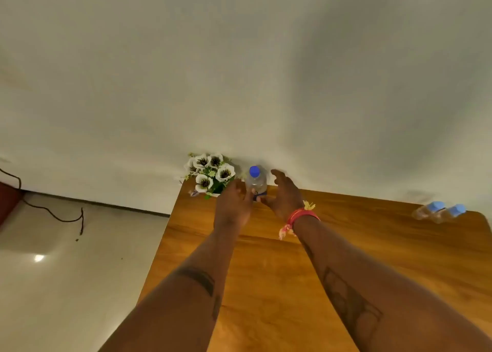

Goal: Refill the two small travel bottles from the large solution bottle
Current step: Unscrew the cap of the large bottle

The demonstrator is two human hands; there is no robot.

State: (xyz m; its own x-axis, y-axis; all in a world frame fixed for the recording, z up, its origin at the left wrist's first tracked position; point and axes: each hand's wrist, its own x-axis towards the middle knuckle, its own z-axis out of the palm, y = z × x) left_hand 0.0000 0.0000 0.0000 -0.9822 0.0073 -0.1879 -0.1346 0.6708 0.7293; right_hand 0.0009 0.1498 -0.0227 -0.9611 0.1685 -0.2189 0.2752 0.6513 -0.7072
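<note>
Big bottle (256, 180) stands upright at the desk's (346, 245) far edge, dead between left hand (234, 205) and right hand (283, 194), both grips spread apart and holding nothing, about equally close; two small bottles (439, 212) lie far right.

- Large solution bottle (256, 180): clear plastic, blue cap on, upright at the table's far edge, about 12 o'clock.
- Two small travel bottles (439, 212): clear, blue-capped, touching side by side near 3 o'clock, well apart from it.
</note>
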